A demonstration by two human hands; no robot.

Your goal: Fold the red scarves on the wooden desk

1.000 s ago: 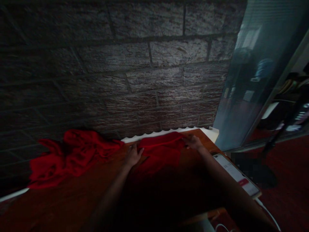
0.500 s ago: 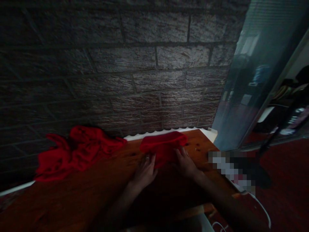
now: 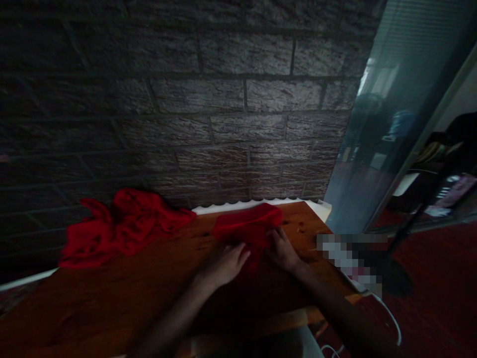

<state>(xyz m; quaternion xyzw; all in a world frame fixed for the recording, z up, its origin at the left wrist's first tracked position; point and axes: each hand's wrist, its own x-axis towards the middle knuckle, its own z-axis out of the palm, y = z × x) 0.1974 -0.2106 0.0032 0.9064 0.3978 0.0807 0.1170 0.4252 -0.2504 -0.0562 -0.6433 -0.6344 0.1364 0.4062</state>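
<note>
A folded red cloth (image 3: 248,221) lies on the wooden table in front of me, its far part rolled or folded into a thick band. My left hand (image 3: 229,263) is at the near left side of this cloth, slightly blurred, with its fingers stretched out and the thumb apart. At the right edge, my right hand (image 3: 283,252) has its fingers bent around the fabric and pinches it. Shadow hides the near part of the cloth between my hands. Off to the left, a crumpled red cloth (image 3: 126,223) lies in a loose heap by the wall.
The wooden table (image 3: 149,283) stands against a dark brick wall (image 3: 227,94), with a white wavy-edged strip (image 3: 238,205) along its back. A glass panel (image 3: 357,149) rises at the right. Beyond the table's right edge are a white cable (image 3: 393,320) and a dark stand base (image 3: 395,276).
My left hand has shifted lower and off the fabric's face, toward its near edge. My right hand has closed more on the right edge. The view has tilted slightly.
</note>
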